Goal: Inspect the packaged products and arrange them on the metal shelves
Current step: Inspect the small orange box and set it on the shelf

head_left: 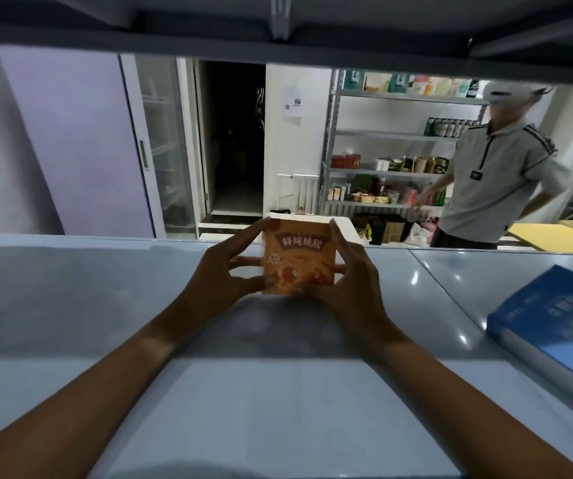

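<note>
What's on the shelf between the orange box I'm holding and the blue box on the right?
Nothing: in the head view, the stretch of metal shelf between the orange box and the blue box is bare apart from the right hand gripping the orange box.

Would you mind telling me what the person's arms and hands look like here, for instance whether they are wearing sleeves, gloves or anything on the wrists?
Both forearms are bare as far as the view shows, with no sleeves in sight. The left hand and right hand wear no gloves, and no watch, bracelet or ring shows.
</note>
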